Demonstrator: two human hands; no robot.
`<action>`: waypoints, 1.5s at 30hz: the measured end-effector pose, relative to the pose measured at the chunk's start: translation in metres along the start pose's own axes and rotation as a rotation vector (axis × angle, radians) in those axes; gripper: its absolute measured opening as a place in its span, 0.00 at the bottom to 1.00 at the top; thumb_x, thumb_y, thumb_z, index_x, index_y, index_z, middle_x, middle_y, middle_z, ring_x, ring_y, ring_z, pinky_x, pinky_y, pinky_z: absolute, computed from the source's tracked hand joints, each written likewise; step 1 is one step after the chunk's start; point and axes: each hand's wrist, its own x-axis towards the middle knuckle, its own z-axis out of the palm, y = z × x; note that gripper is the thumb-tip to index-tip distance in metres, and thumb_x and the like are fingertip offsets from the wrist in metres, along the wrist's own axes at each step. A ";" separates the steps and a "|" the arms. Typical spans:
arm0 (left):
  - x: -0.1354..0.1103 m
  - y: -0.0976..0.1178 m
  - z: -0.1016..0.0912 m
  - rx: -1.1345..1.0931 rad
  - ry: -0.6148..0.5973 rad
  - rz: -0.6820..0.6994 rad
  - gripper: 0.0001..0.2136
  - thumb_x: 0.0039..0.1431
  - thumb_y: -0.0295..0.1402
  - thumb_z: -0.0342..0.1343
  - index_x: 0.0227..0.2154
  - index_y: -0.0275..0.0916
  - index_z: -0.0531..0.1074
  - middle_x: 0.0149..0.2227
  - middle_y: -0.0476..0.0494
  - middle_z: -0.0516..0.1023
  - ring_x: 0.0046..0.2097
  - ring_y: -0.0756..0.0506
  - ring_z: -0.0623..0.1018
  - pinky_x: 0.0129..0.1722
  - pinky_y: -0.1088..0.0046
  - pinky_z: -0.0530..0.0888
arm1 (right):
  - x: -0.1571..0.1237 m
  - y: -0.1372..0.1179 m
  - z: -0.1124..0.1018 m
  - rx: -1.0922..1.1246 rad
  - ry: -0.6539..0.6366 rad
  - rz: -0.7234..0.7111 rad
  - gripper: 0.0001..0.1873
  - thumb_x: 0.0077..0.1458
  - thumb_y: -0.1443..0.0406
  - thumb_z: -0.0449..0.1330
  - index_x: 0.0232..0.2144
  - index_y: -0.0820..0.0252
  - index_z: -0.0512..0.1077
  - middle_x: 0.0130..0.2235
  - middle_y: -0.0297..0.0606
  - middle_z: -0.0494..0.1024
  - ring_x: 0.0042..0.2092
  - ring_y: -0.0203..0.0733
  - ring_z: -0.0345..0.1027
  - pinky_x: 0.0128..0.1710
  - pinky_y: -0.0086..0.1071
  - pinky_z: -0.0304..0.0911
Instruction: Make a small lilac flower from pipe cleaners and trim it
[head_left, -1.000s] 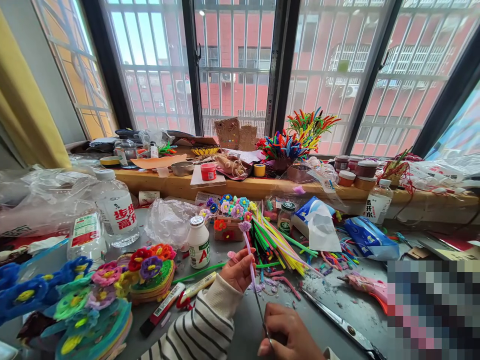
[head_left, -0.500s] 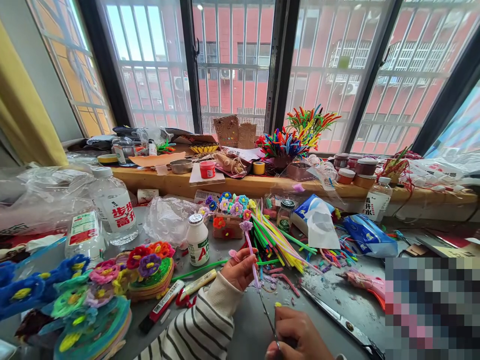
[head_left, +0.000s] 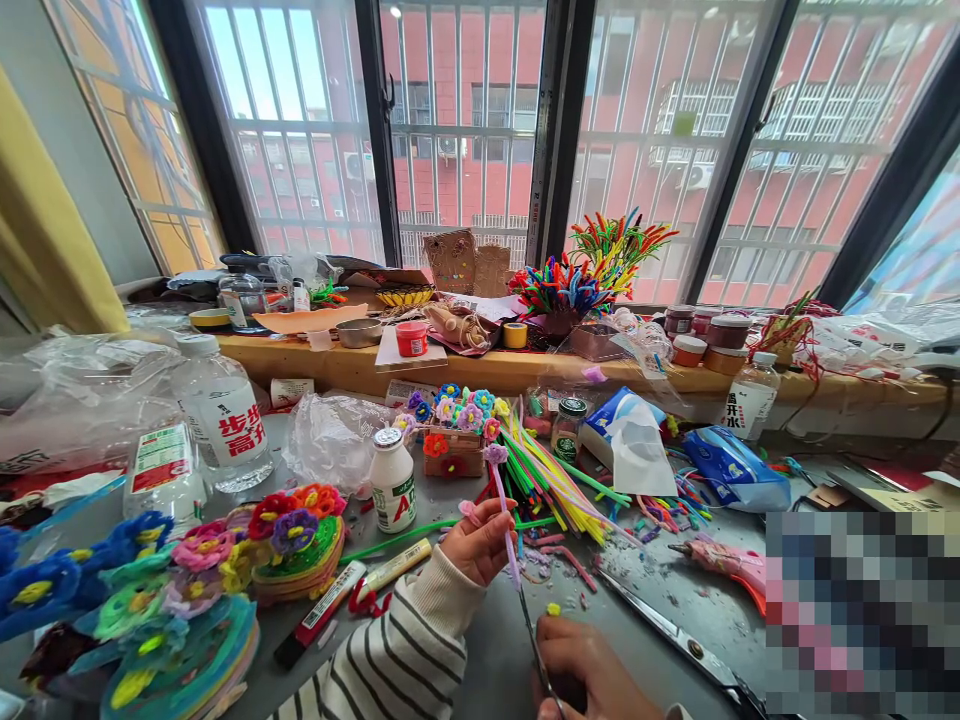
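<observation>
My left hand (head_left: 480, 540), in a striped sleeve, is closed on the stem of a purple pipe-cleaner flower (head_left: 496, 470) held upright over the grey table (head_left: 675, 600). At the bottom edge my right hand (head_left: 589, 670) grips a thin pair of scissors (head_left: 534, 640), whose tip points up at the lower end of the stem. A small yellow bit (head_left: 553, 608) lies just above my right hand, among pink scraps (head_left: 559, 555).
Pipe-cleaner flower coasters (head_left: 296, 545) are stacked on the left, next to a small white bottle (head_left: 393, 480), water bottles (head_left: 221, 410) and a marker (head_left: 322, 610). A bundle of coloured pipe cleaners (head_left: 555, 480), a tissue pack (head_left: 630, 440), large scissors (head_left: 675, 630) and a pink glue gun (head_left: 720, 560) lie right. The wooden sill (head_left: 517, 375) is cluttered.
My right hand with the scissors has shifted slightly right and lower in view. A small yellow bit now lies on the table above it. My left hand keeps hold of the flower stem.
</observation>
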 end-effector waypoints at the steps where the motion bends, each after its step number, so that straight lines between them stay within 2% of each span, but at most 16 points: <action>1: 0.000 0.000 0.000 0.001 -0.006 -0.004 0.08 0.36 0.24 0.61 0.24 0.35 0.72 0.18 0.52 0.73 0.21 0.55 0.73 0.22 0.83 0.69 | 0.000 -0.001 -0.001 0.003 -0.003 0.000 0.31 0.40 0.39 0.35 0.12 0.60 0.53 0.20 0.32 0.55 0.23 0.33 0.51 0.20 0.27 0.46; 13: 0.001 -0.003 -0.001 0.037 -0.026 -0.019 0.10 0.35 0.24 0.61 0.25 0.35 0.71 0.18 0.53 0.73 0.21 0.55 0.73 0.23 0.84 0.69 | 0.001 -0.006 -0.002 0.063 0.015 -0.018 0.33 0.40 0.39 0.34 0.12 0.61 0.56 0.19 0.32 0.58 0.23 0.34 0.53 0.21 0.27 0.50; 20: 0.002 -0.003 -0.002 0.023 -0.028 0.010 0.10 0.34 0.26 0.62 0.25 0.35 0.70 0.17 0.53 0.72 0.21 0.55 0.73 0.20 0.84 0.68 | 0.001 -0.004 0.000 0.073 0.016 -0.029 0.33 0.40 0.39 0.35 0.12 0.61 0.56 0.19 0.32 0.57 0.23 0.34 0.53 0.21 0.27 0.49; 31: 0.002 -0.005 -0.003 0.070 -0.054 -0.030 0.11 0.33 0.27 0.62 0.25 0.35 0.70 0.18 0.52 0.73 0.20 0.55 0.72 0.21 0.83 0.68 | -0.001 0.001 0.002 0.045 0.021 -0.016 0.33 0.41 0.40 0.35 0.14 0.61 0.59 0.20 0.33 0.58 0.23 0.33 0.53 0.22 0.27 0.50; 36: 0.003 -0.008 -0.003 0.093 -0.061 -0.023 0.10 0.33 0.27 0.62 0.24 0.34 0.70 0.17 0.52 0.72 0.19 0.55 0.72 0.21 0.83 0.67 | 0.002 0.000 0.000 0.015 -0.011 -0.053 0.33 0.41 0.40 0.33 0.12 0.61 0.57 0.20 0.32 0.57 0.22 0.33 0.52 0.20 0.27 0.49; 45: 0.002 -0.006 -0.001 0.105 -0.045 -0.016 0.10 0.32 0.27 0.63 0.23 0.36 0.72 0.17 0.52 0.72 0.20 0.55 0.72 0.22 0.83 0.67 | 0.002 -0.001 -0.002 0.025 0.055 -0.044 0.31 0.41 0.40 0.37 0.10 0.60 0.51 0.17 0.30 0.54 0.20 0.31 0.49 0.18 0.26 0.44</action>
